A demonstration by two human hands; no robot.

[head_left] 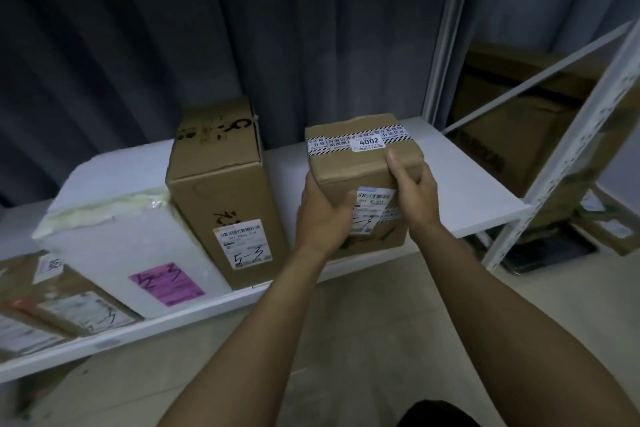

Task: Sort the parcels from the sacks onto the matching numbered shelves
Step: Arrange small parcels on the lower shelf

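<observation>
Both hands, left hand (323,215) and right hand (414,191), grasp a taped cardboard parcel (360,163) labelled 4002 at the white shelf (485,198) edge, beside a tall carton (221,191) marked 5-3.

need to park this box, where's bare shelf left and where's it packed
Widest bare patch: the right end of the shelf, between the 4002 box and the slanted upright. A narrower strip lies between that box and the tall 5-3 carton. Bare board shows behind the white foam box. Crowded: the left, foam box beside carton and labelled parcels.
</observation>
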